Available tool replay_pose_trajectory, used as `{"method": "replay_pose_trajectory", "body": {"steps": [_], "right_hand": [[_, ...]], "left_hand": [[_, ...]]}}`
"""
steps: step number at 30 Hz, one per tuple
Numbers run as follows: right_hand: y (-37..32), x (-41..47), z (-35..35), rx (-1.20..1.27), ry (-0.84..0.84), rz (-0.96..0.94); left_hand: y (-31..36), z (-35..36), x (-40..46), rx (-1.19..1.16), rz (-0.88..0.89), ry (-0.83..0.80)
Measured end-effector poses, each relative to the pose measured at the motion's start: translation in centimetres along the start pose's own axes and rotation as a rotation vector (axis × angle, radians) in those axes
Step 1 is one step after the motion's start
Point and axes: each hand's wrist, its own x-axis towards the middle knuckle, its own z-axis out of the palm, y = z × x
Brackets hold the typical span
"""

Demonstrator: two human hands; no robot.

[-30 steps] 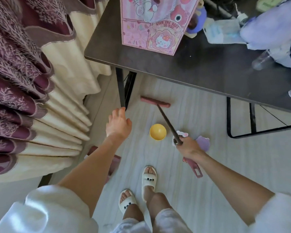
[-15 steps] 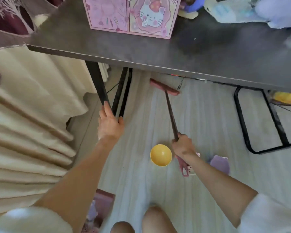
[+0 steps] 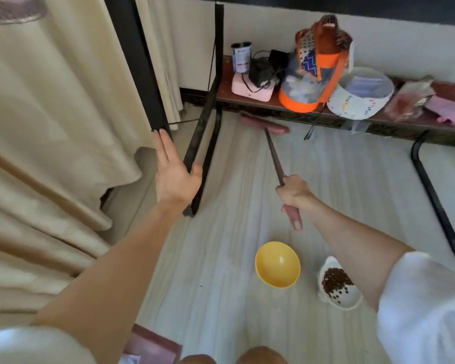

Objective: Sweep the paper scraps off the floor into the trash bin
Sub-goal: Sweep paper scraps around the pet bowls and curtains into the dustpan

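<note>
Broom (image 3: 273,153) in my right hand (image 3: 293,191), fingers wrapped tight round its dark handle, its pink head on the floor at twelve o'clock, against the low shelf (image 3: 352,115). My left hand (image 3: 175,174) lies flat, fingers straight, on the black table leg (image 3: 139,61) at ten o'clock. Yellow bowl (image 3: 277,264) sits at five o'clock.

Yellow bowl (image 3: 277,264) glossy plastic; table leg (image 3: 139,61) matt black metal; curtain (image 3: 50,114) cream cloth, softly folded.
</note>
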Motion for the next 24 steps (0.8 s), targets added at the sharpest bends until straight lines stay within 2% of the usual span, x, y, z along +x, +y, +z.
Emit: {"method": "replay_pose_trajectory", "body": {"steps": [6,10,14,21,24], "right_hand": [[1.0,-5.8,-1.5,-0.117,-0.077,-0.022],[2.9,-14.0,-3.6,-0.187,-0.157,-0.012],[3.8,-23.0,-7.0,-0.273,-0.271,0.02],[1.5,-38.1,-10.4,-0.175,-0.469,0.133],[1.1,-42.5,-11.0,-0.145,-0.538,0.143]], "left_hand": [[1.3,-1.9,-0.6,0.015,-0.198,-0.211],[4.1,-4.6,-4.6,0.042,-0.335,-0.397],[8.3,-10.2,-9.8,0.11,-0.425,-0.499],[14.1,-20.7,-17.6,0.116,-0.516,-0.676],[15.2,-24.4,-19.7,0.161,-0.5,-0.693]]}}
